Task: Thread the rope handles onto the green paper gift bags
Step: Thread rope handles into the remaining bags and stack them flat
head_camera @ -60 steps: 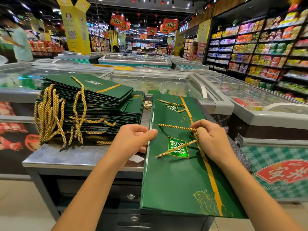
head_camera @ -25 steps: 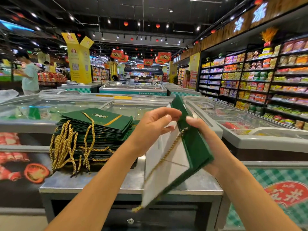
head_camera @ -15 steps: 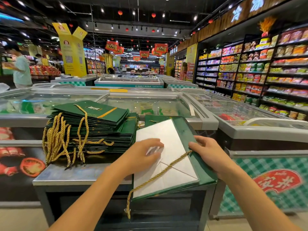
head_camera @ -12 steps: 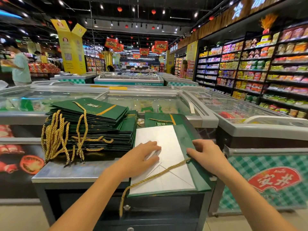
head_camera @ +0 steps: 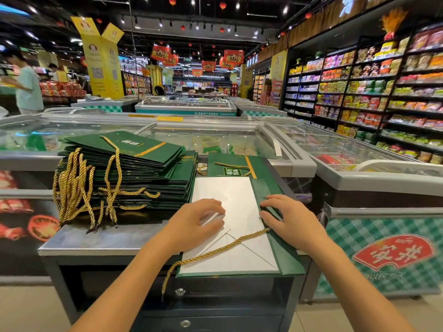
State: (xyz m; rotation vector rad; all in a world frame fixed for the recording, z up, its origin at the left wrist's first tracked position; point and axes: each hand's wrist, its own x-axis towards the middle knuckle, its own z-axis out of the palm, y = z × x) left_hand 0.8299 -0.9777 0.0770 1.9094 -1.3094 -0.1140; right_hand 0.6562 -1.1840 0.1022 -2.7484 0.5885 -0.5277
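A green paper gift bag (head_camera: pixel 285 257) lies flat on the metal table (head_camera: pixel 96 238) with its white inner side (head_camera: pixel 239 195) facing up. A gold rope handle (head_camera: pixel 215 251) runs diagonally across the white side and hangs over the front edge. My left hand (head_camera: pixel 194 224) rests on the white paper, fingers bent down onto it. My right hand (head_camera: pixel 292 221) lies on the bag's green right flap, fingertips pointing left, where the rope's upper end disappears under it. Another green bag (head_camera: pixel 230 164) with a rope handle lies just behind.
A tall stack of green bags (head_camera: pixel 143 168) with gold handles hanging off its left side fills the table's left half. Glass-topped freezers (head_camera: pixel 359 173) stand behind and to the right. Stocked shelves (head_camera: pixel 383 92) line the right wall. A person (head_camera: pixel 26 87) stands far left.
The bag was lifted, turned over and laid down with its white side up. Both hands came down with it and now rest on it; the rope hangs over the front edge.
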